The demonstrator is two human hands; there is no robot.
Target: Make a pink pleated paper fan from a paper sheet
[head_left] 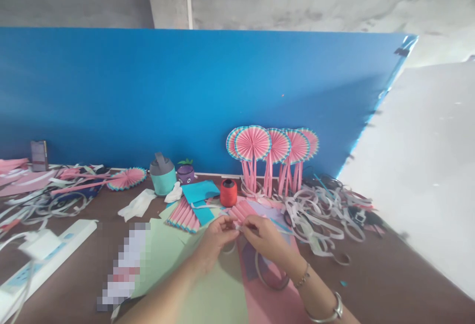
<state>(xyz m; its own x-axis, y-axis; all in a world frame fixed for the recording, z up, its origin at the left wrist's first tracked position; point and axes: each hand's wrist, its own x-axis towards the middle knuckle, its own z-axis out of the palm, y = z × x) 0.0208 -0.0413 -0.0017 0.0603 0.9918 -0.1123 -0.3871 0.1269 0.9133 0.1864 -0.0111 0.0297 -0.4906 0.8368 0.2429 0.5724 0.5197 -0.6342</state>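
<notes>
Your L hand (212,243) & R hand (267,241) pinch a small whitish bit (236,225), material unclear, at the near end of the pink pleated paper piece (243,209), just nearside & right of the red, round-sided spool (228,196); fingertips meet, prob. for fine control. Round pink paper fans w/ blue-trimmed rims (252,143) stand behind/right of spool by the flat blue panel (148,91), prob. for support. Tangled whitish flat strips (326,234) lie well R of spool, prob. leaving you elbow room.

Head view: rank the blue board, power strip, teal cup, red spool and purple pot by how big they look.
1. Blue board
2. Power strip, cut off by the frame
3. Teal cup
Red spool and purple pot: too alike to rank, both smaller than the cup.
</notes>
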